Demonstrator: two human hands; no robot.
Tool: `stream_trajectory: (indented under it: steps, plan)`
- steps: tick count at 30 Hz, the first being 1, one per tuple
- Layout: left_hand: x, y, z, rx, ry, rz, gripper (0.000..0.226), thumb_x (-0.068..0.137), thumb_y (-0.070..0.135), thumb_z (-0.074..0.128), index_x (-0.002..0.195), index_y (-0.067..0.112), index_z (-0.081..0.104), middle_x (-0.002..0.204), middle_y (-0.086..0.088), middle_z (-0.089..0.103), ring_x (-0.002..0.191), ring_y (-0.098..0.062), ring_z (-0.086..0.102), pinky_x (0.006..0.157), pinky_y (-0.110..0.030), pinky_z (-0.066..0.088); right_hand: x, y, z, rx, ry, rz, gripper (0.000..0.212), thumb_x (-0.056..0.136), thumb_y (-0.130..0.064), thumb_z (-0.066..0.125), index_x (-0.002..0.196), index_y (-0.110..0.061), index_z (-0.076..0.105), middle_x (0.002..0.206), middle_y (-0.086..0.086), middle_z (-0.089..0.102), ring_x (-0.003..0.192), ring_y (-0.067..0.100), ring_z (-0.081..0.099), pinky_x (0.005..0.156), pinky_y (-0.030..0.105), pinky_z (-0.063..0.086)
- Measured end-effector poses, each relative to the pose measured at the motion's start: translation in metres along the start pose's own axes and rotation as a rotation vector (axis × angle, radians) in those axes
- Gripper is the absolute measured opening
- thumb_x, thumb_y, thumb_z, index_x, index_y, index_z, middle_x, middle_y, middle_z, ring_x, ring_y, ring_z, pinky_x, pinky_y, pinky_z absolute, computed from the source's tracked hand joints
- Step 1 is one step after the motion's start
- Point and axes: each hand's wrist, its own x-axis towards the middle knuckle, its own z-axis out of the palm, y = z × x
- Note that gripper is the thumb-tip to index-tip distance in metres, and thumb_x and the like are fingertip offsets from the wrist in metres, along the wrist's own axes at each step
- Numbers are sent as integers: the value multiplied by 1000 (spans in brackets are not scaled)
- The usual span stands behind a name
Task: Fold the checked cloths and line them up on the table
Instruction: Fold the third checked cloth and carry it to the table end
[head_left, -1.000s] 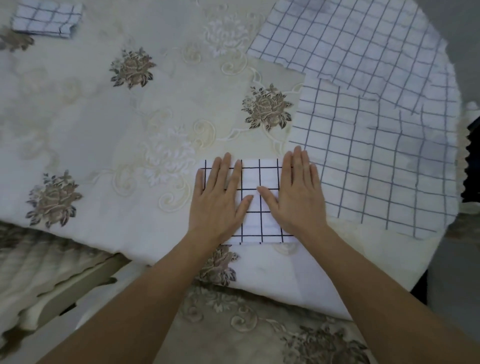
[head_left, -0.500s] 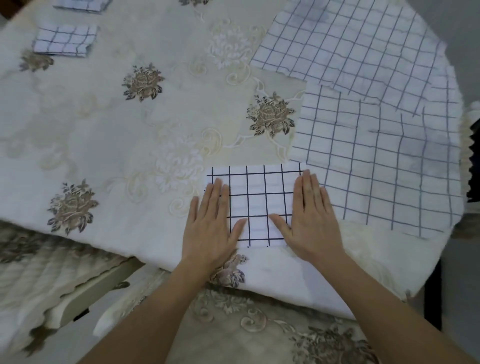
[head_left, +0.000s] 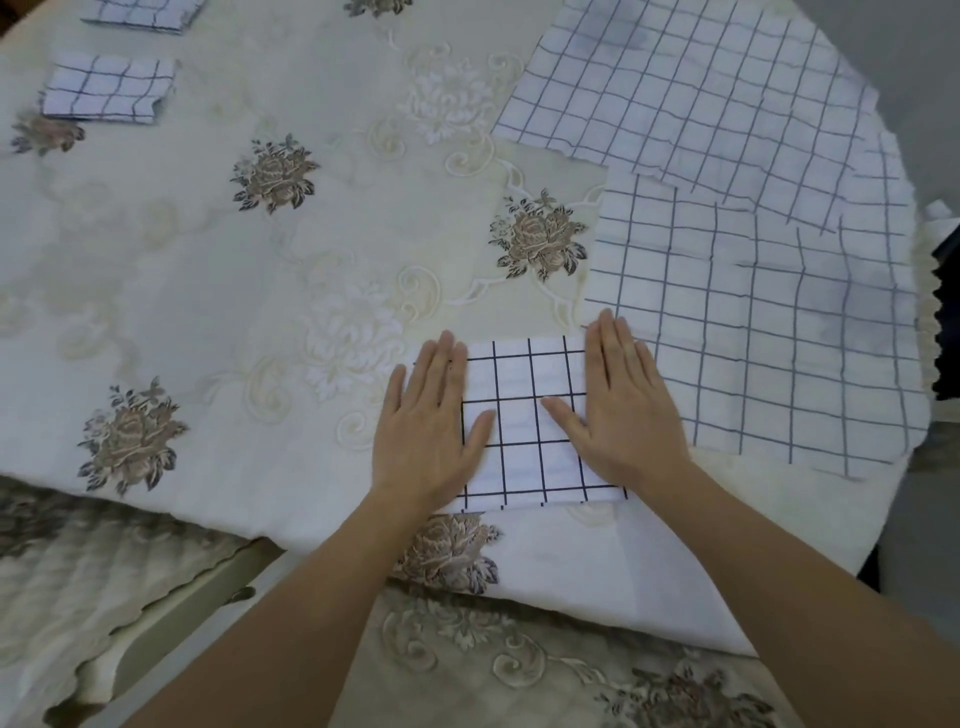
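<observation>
Left hand (head_left: 426, 421): flat, palm down, fingers straight and together, pressing the left edge of the folded checked cloth (head_left: 530, 447); it grips nothing. Right hand (head_left: 623, 410): same posture on the cloth's right edge, thumb spread inward.

Head view, surface: the table carries a cream tablecloth (head_left: 260, 291) embroidered with brown roses. The folded cloth lies near the table's front edge. 2 unfolded checked cloths overlap at the right, the near one (head_left: 753, 332) just beside the right fingertips and the far one (head_left: 691, 88) behind it. 2 small folded cloths sit well apart at far left, the nearer (head_left: 109, 91) whole.

Hidden or unclear: the farther small cloth (head_left: 140, 13) is cut off by the top edge. Both palms cover the folded cloth's side edges. A pale scalloped cushion (head_left: 78, 597) at lower left is blurred.
</observation>
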Motion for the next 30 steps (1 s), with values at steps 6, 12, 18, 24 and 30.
stream_trajectory:
  steps: [6,12,18,24,30]
  plan:
    - [-3,-8,-2,-26,-45,-45,77,100,61,11,158,14,-12,166,-3,-19,152,-15,-18,125,-45,3,2,0,-3,-29,-74,21,97,96,-74,7,158,0,1,167,17,-4,155,26,-6,126,44,7]
    - [9,-10,-37,-5,-23,133,73,100,61,15,160,24,-4,167,2,-7,154,-20,-5,124,-51,4,-15,-1,-39,44,-86,166,90,95,-70,4,159,-9,-5,168,7,-9,155,23,-7,126,46,4]
    - [49,13,-83,16,-176,658,67,101,58,35,159,32,12,166,5,16,153,-19,10,124,-45,4,-67,-12,-70,47,-17,363,65,100,-48,42,152,-9,35,143,15,51,128,33,51,104,46,43]
    - [88,44,-89,115,-236,1097,55,98,45,56,148,26,43,156,1,39,145,-21,30,121,-41,11,-93,-37,-64,178,14,584,40,97,-37,56,131,-16,58,117,7,61,98,27,60,79,41,50]
    - [129,93,-76,150,-320,1362,56,82,35,79,132,20,61,136,-7,59,125,-29,54,105,-46,42,-94,-40,-43,426,70,776,32,97,-37,56,123,-19,61,109,2,59,97,21,54,80,36,48]
